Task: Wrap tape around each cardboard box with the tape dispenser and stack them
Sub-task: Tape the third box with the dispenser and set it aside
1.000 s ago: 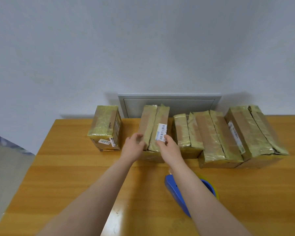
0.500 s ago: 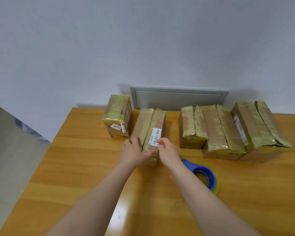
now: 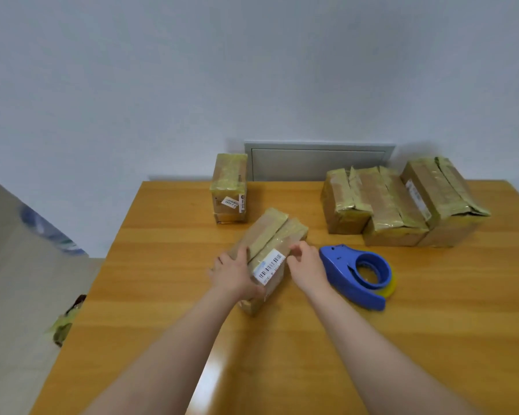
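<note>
Box (image 3: 268, 235) gripped at either side by left hand (image 3: 234, 274) and right hand (image 3: 307, 265): pin it flat with the left, freeing the right for the tape dispenser (image 3: 351, 278).

Glossy wooden table (image 3: 432, 339), plastic dispenser (image 3: 340, 266)

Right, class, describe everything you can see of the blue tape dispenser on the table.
The tape dispenser looks like blue plastic, with a tapered nose and a round hub. A yellowish tape roll peeks out under its right edge. It lies flat on the table, unheld, nose beside the right hand, contact unclear; that hand grips the labelled box.
</note>
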